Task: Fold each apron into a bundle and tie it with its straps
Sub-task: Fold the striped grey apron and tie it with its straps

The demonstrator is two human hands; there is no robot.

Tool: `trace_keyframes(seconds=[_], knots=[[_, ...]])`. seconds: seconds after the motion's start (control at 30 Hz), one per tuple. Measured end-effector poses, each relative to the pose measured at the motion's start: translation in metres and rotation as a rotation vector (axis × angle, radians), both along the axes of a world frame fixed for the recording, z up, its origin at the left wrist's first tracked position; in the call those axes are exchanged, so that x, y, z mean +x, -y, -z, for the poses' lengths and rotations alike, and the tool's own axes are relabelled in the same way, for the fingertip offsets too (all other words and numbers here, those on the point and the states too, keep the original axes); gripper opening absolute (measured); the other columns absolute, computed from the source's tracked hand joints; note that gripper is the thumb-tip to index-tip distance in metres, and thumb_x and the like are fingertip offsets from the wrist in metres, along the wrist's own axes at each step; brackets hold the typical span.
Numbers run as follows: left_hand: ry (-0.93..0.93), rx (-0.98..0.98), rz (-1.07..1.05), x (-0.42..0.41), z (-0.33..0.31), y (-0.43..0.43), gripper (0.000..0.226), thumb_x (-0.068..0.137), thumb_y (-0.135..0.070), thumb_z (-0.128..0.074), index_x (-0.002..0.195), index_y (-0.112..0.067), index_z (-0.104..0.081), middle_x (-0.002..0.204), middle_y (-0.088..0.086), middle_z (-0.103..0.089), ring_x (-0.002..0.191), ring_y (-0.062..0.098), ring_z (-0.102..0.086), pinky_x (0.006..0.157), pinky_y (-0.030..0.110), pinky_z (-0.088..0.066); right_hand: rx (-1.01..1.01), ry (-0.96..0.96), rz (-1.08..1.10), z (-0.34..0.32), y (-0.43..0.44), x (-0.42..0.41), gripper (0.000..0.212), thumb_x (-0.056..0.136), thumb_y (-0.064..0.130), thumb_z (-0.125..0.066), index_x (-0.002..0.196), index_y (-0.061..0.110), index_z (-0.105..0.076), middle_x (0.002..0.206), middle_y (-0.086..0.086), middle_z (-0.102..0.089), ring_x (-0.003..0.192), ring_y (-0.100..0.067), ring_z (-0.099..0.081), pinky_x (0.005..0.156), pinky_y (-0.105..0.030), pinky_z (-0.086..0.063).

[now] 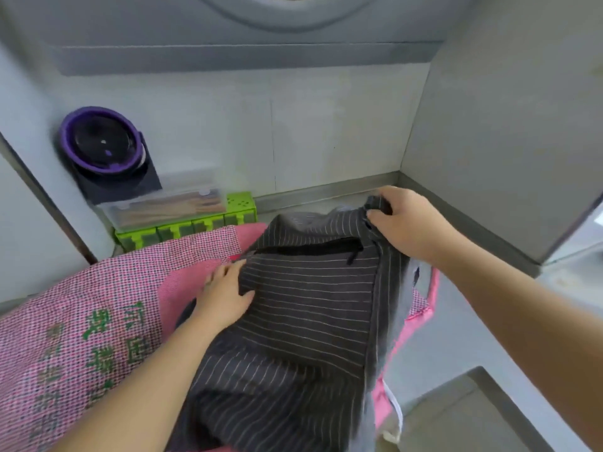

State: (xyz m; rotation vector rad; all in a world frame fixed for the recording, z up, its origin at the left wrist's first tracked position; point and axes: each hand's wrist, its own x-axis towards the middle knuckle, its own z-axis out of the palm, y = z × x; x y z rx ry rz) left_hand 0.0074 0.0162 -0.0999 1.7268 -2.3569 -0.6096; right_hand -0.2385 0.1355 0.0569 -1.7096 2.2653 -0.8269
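Observation:
A dark apron with thin white stripes (303,314) lies spread in front of me, on top of a pink checked apron (81,314) with green printed characters. My left hand (225,291) rests flat on the dark apron's left edge, fingers straight. Farther back on the right, my right hand (401,220) grips the bunched far right corner of the dark apron. A black strap or pocket edge (313,249) runs across the dark apron near its far end.
A grey counter (434,334) carries the aprons, with walls close behind and to the right. At the back left stand a green box (241,207), a clear case of sticks (169,203) and a purple-rimmed appliance (104,148). A recess (456,415) opens at the lower right.

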Motion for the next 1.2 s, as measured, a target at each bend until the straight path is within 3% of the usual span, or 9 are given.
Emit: trace_keyframes(seconds=[0.13,0.23,0.37,0.53,0.7,0.87,0.93,1.07,1.2], knots=[[0.028,0.145,-0.039,-0.011,0.015,0.024,0.088,0.085,-0.042,-0.066,0.152,-0.026,-0.013,0.157,0.009,-0.016,0.141,0.033,-0.024,0.112,0.052,-0.031,0.084,-0.164,0.097,0.021,-0.003,-0.016,0.016,0.095,0.028,-0.047,0.104,0.015,-0.050,0.088,-0.003,-0.060,0.075,-0.025,-0.055,0.058,-0.030,-0.041],[0.014,0.185,-0.044,-0.018,0.030,0.028,0.089,0.084,-0.046,-0.066,0.152,-0.023,-0.014,0.153,0.013,-0.024,0.137,0.033,-0.032,0.109,0.049,-0.035,0.206,-0.084,0.109,0.049,-0.008,-0.032,0.060,0.089,0.043,-0.059,0.135,0.019,-0.031,0.103,0.003,-0.052,0.088,-0.024,-0.058,0.072,-0.034,-0.048],[-0.147,0.177,-0.143,-0.028,0.040,0.030,0.083,0.083,-0.047,-0.067,0.149,-0.017,-0.026,0.148,0.017,-0.032,0.132,0.035,-0.040,0.106,0.049,-0.039,0.424,-0.065,-0.004,0.084,-0.011,-0.054,0.092,0.079,0.017,-0.071,0.148,0.028,-0.011,0.124,-0.010,-0.049,0.087,-0.023,-0.058,0.071,-0.031,-0.048],[-0.145,0.134,-0.265,-0.026,0.040,0.027,0.085,0.087,-0.037,-0.066,0.152,-0.011,-0.017,0.154,0.020,-0.018,0.136,0.037,-0.033,0.104,0.048,-0.038,0.373,-0.086,0.047,0.093,-0.003,-0.057,0.066,0.085,-0.008,-0.047,0.143,0.021,-0.035,0.107,-0.012,-0.057,0.065,-0.015,-0.050,0.052,-0.022,-0.041],[-0.205,0.196,-0.232,-0.024,0.042,0.028,0.060,0.089,-0.040,-0.063,0.134,-0.002,-0.047,0.135,0.016,-0.054,0.117,0.032,-0.054,0.099,0.043,-0.045,0.178,-0.156,0.079,0.093,0.005,-0.042,0.025,0.094,0.008,-0.051,0.116,0.008,-0.061,0.097,-0.008,-0.064,0.071,-0.020,-0.051,0.066,-0.027,-0.041],[-0.653,0.310,-0.328,-0.013,0.008,0.030,0.071,0.088,-0.057,-0.054,0.141,-0.010,-0.044,0.144,0.009,-0.047,0.129,0.027,-0.046,0.106,0.042,-0.036,0.047,-0.162,0.193,0.082,0.001,-0.042,0.017,0.094,0.025,-0.054,0.103,0.014,-0.063,0.085,-0.004,-0.065,0.073,-0.025,-0.057,0.063,-0.032,-0.048],[-0.826,0.222,-0.391,-0.001,-0.026,0.027,0.077,0.081,-0.065,-0.058,0.137,-0.014,-0.049,0.141,0.004,-0.051,0.126,0.024,-0.049,0.107,0.040,-0.035,-0.029,-0.154,0.263,0.068,0.001,-0.042,0.020,0.094,0.032,-0.052,0.097,0.014,-0.062,0.080,-0.003,-0.063,0.075,-0.027,-0.057,0.063,-0.033,-0.048],[-0.963,-0.162,-0.454,0.042,-0.113,0.017,0.049,0.097,-0.041,-0.050,0.136,-0.013,-0.049,0.135,-0.002,-0.049,0.123,0.018,-0.046,0.102,0.033,-0.033,-0.183,-0.117,0.308,0.023,0.016,-0.027,0.027,0.095,0.037,-0.048,0.095,0.014,-0.061,0.076,-0.004,-0.062,0.069,-0.027,-0.055,0.060,-0.032,-0.046],[-0.973,-0.608,-0.453,0.101,-0.182,0.000,0.029,0.098,-0.032,-0.049,0.087,-0.006,-0.057,0.079,0.002,-0.056,0.072,0.014,-0.050,0.067,0.024,-0.039,-0.332,-0.145,0.303,-0.021,0.041,-0.004,0.027,0.096,0.038,-0.045,0.092,0.017,-0.061,0.076,-0.005,-0.060,0.069,-0.028,-0.050,0.059,-0.031,-0.039]])
